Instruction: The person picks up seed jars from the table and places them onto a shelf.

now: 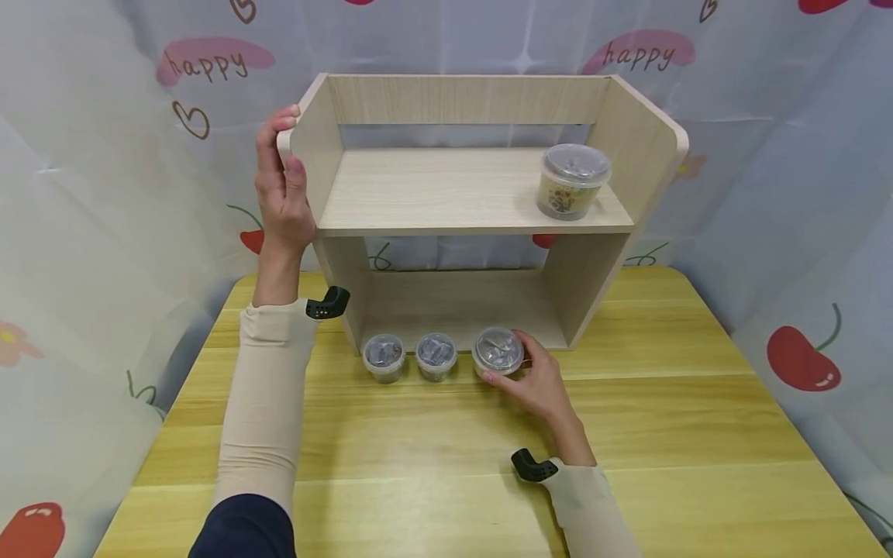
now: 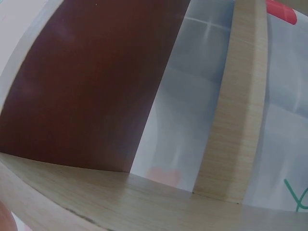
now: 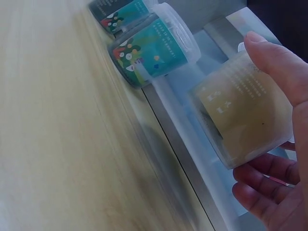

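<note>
My right hand (image 1: pixel 533 380) grips a lidded clear plastic cup (image 1: pixel 498 351) between thumb and fingers, in front of the lower shelf. The right wrist view shows this cup with a tan label (image 3: pixel 250 113), near the shelf's bottom edge; whether it touches anything cannot be told. Two smaller lidded cups, the left one (image 1: pixel 384 358) and the middle one (image 1: pixel 436 356), stand in a row to its left. With my left hand (image 1: pixel 282 186) I hold the left side panel of a pale wooden shelf unit (image 1: pixel 474 229), thumb at its front edge.
On the upper shelf, at the right, stands another lidded cup (image 1: pixel 572 182) with yellowish contents. Yellow wood-grain table (image 1: pixel 418 465) lies beneath everything. Behind hangs a printed curtain (image 1: pixel 446 39). Teal labels (image 3: pixel 154 50) show on the neighbouring cups.
</note>
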A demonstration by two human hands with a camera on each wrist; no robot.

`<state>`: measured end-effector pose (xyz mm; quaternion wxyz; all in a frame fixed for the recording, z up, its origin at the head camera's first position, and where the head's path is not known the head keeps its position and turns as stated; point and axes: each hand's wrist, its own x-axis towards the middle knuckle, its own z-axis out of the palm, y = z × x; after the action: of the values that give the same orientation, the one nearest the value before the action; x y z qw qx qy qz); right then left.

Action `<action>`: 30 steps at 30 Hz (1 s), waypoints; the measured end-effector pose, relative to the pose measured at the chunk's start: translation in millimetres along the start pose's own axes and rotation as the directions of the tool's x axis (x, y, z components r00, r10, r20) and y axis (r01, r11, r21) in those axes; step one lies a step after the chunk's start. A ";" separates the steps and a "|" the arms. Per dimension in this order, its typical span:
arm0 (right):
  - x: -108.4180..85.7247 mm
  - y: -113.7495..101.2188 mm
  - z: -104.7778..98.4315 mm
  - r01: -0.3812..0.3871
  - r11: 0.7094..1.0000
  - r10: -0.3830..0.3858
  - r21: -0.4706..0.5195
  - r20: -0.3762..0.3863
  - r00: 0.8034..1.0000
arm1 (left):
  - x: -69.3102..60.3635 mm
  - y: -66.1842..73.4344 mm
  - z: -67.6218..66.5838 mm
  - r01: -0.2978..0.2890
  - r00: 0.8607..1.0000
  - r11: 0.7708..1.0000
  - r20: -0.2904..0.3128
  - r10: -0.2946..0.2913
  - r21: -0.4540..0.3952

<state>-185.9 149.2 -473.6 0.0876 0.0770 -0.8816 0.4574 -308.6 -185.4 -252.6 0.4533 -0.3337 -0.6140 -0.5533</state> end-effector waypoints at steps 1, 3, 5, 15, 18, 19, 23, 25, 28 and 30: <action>-0.2 -0.5 -0.4 -0.001 1.000 0.001 0.002 -0.002 1.000 | 0.0 -0.1 -0.1 0.000 1.000 1.000 0.000 0.000 0.001; -0.7 -1.4 -1.0 -0.002 1.000 0.002 0.007 -0.008 1.000 | 0.1 0.0 -0.3 -0.001 1.000 1.000 0.000 0.001 0.002; -1.0 -2.3 -1.7 0.000 1.000 0.001 0.015 -0.016 1.000 | 0.3 0.3 -0.3 -0.002 1.000 1.000 0.001 0.002 0.003; -1.8 -4.7 -4.7 0.012 1.000 -0.011 0.026 -0.054 0.999 | 0.2 -3.3 -2.0 -0.003 1.000 1.000 0.007 0.003 -0.003; -2.4 -5.2 -5.6 0.009 1.000 -0.008 0.022 -0.060 0.998 | -0.3 -5.6 -2.7 -0.002 1.000 1.000 0.007 0.002 -0.001; -2.5 -5.5 -5.9 0.009 1.000 -0.008 0.023 -0.062 0.998 | -0.5 -6.2 -2.8 -0.001 1.000 1.000 0.007 0.001 0.000; -2.8 -6.7 -7.8 0.012 0.999 -0.010 0.034 -0.078 0.997 | -0.4 -7.5 -3.3 -0.001 1.000 1.000 0.007 0.001 0.007; -3.0 -7.0 -8.4 0.019 0.999 -0.016 0.038 -0.087 0.996 | -0.3 -7.4 -3.4 0.000 1.000 1.000 0.006 0.000 0.012; -3.2 -7.1 -9.0 0.037 0.998 -0.032 0.044 -0.103 0.994 | -0.1 -6.3 -3.1 0.000 1.000 1.000 0.004 0.000 0.014; -3.3 -6.8 -9.4 0.048 0.998 -0.042 0.051 -0.113 0.993 | 0.0 -5.3 -2.7 -0.001 1.000 1.000 0.003 0.001 0.013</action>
<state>-180.5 153.3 -463.6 0.1450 0.0734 -0.8608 0.4824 -313.0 -188.9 -254.6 0.4546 -0.3319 -0.6183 -0.5486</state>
